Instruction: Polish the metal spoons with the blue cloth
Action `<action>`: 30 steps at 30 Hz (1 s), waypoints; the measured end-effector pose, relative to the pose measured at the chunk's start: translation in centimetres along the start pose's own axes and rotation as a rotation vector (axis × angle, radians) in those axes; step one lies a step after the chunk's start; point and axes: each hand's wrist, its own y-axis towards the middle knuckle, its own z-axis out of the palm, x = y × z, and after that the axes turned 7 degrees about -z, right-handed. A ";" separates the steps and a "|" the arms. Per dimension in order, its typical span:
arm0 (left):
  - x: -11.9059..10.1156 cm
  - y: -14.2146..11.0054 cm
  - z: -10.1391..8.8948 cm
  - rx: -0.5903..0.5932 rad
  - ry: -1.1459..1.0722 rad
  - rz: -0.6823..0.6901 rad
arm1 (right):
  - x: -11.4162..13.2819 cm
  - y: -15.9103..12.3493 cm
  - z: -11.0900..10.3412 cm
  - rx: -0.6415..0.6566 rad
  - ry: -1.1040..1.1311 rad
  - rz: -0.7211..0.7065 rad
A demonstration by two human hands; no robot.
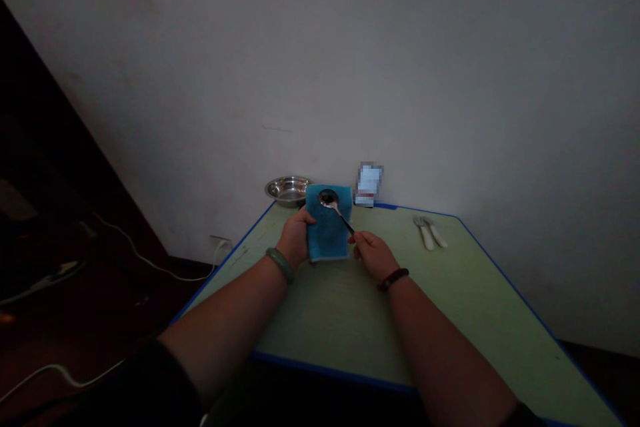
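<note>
My left hand (pixel 296 238) is closed on the left edge of a blue cloth (pixel 327 233), its thumb lying on the near face. The cloth hangs spread out over the table. In front of it, a shiny metal spoon (pixel 329 199) has its round bowl against or just before the upper part of the cloth; I cannot tell whether they touch. The spoon's handle slants down to the right into my right hand (pixel 373 252), whose fingers pinch its end. Part of the left fingers is hidden behind the cloth.
A metal bowl (pixel 287 191) stands at the table's back left corner, partly behind the cloth. A phone-like object (pixel 369 185), blurred out, leans on the wall. Two utensils with pale handles (pixel 431 233) lie on the right of the green table (pixel 345 320). A white cable (pixel 165 272) runs at left.
</note>
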 end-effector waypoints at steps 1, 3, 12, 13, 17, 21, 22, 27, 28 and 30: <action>0.0 0.0 0.0 0.006 0.001 0.001 | 0.0 0.0 0.0 -0.003 -0.005 0.001; 0.0 0.0 0.0 0.025 0.000 0.013 | 0.1 -0.1 0.0 0.006 -0.015 0.009; 0.1 0.1 -0.1 0.052 -0.016 0.023 | -0.1 0.0 0.3 0.012 -0.052 -0.068; 0.1 0.1 -0.1 0.053 -0.016 0.025 | -0.1 0.0 0.3 0.011 -0.049 -0.074; 0.1 0.2 0.0 0.056 -0.015 0.076 | 0.0 -0.1 0.3 0.001 0.014 -0.096; 0.1 0.2 0.0 0.061 -0.014 0.093 | 0.1 -0.2 0.3 -0.022 0.062 -0.115; 0.1 0.1 0.1 0.063 -0.012 0.089 | 0.1 -0.2 0.3 -0.027 0.058 -0.116; 0.0 -0.1 0.1 0.067 -0.010 0.067 | -0.1 -0.1 0.4 -0.037 0.044 -0.099; 0.0 -0.1 0.1 0.070 -0.013 0.063 | -0.2 -0.1 0.4 -0.033 0.044 -0.095; 0.0 -0.1 0.2 0.091 -0.017 0.059 | -0.3 -0.1 0.4 -0.022 0.032 -0.086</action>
